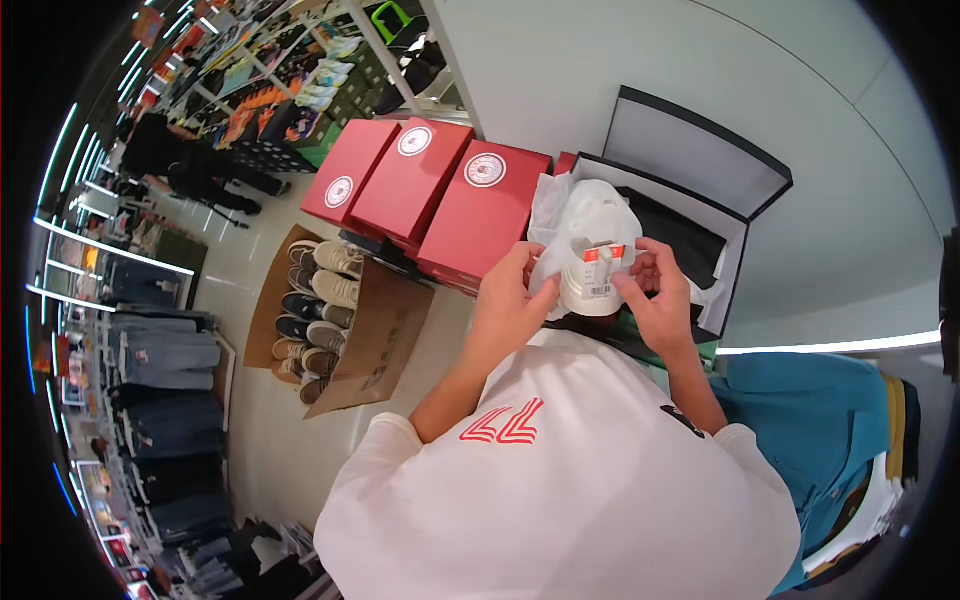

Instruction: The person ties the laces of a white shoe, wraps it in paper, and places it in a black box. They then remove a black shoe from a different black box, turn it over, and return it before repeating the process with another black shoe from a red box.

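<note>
A white shoe (598,215), partly wrapped in thin white tissue paper (551,205), is in front of my chest. On its near end shows a red and white label (600,270) with a barcode. My left hand (520,291) is closed at the shoe's left side, thumb and fingers pinching its edge or the paper there. From the right, my right hand (658,290) grips the other side, its thumb beside the label. Just beyond lies an open shoebox (742,250), black outside and pale inside, with dark material in it.
Red shoeboxes (480,215) with round white emblems stand to the left. Beside them on the floor, a cardboard carton (385,335) holds several shoes. Teal clothing (800,420) hangs at right, jeans (165,365) at far left. A person in black (195,160) is in the aisle.
</note>
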The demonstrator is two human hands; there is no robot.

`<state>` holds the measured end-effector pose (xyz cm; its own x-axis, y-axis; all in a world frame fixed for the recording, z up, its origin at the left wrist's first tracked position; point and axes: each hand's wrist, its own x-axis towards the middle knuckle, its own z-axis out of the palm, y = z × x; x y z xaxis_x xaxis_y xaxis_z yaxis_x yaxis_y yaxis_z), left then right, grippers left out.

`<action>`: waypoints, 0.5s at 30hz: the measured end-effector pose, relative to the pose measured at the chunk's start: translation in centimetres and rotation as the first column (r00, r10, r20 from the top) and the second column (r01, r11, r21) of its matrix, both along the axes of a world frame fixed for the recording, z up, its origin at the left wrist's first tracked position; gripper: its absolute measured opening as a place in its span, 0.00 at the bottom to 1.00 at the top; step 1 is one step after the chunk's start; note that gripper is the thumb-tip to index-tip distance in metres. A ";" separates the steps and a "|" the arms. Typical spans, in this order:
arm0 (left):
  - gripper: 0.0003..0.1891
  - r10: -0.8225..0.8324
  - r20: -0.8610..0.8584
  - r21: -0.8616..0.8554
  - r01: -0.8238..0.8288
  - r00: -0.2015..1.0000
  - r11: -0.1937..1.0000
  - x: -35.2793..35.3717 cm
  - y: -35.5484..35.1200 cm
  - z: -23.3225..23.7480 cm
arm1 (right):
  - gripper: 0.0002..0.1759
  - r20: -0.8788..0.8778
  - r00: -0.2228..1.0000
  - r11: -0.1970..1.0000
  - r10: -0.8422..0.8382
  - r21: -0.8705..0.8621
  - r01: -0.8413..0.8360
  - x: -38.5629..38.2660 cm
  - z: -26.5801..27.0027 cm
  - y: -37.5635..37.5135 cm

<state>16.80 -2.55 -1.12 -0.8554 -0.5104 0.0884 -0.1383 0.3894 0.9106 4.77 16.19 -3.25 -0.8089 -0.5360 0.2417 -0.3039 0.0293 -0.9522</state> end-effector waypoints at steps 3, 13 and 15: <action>0.06 0.019 -0.150 -0.001 -0.019 0.988 1.000 -0.8 -0.2 -0.2 | 0.16 -0.030 0.998 0.998 -0.061 0.031 0.062 0.1 0.0 -0.2; 0.02 -0.280 -0.352 -0.004 0.298 0.893 0.955 1.8 -1.6 -1.3 | 0.06 -0.312 0.949 0.999 0.043 0.039 -0.033 -0.3 0.2 4.1; 0.01 -0.324 -0.353 -0.079 0.317 0.878 0.945 1.5 -1.0 -2.2 | 0.12 0.071 0.997 0.993 -0.002 0.116 -0.007 0.2 0.7 3.9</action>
